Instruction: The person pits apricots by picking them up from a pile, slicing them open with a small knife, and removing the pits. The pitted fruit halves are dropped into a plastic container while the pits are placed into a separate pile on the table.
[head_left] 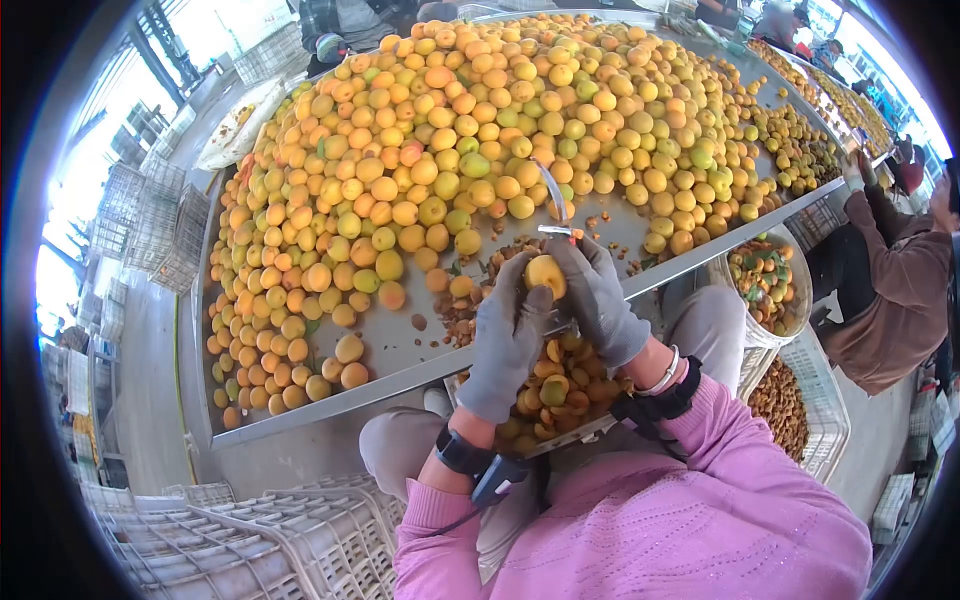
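Note:
Both my hands wear grey gloves and meet over the front edge of a metal table (400, 345). An orange-yellow apricot (545, 276) sits between them. My left hand (508, 335) has its fingers and thumb closed on its left side. My right hand (598, 300) is closed around the handle of a small curved knife (552, 192), whose blade points up and away, and its fingers also touch the fruit's right side. Below my hands, a crate in my lap holds cut apricots (552, 390). Pits and scraps (465, 310) lie on the metal just beyond my left hand.
A large heap of apricots (420, 150) covers much of the table. At the right stand a bucket of fruit (765, 280) and a crate of pits (780, 405). A person in brown (895, 280) sits beyond them. White crates (270, 540) are at lower left.

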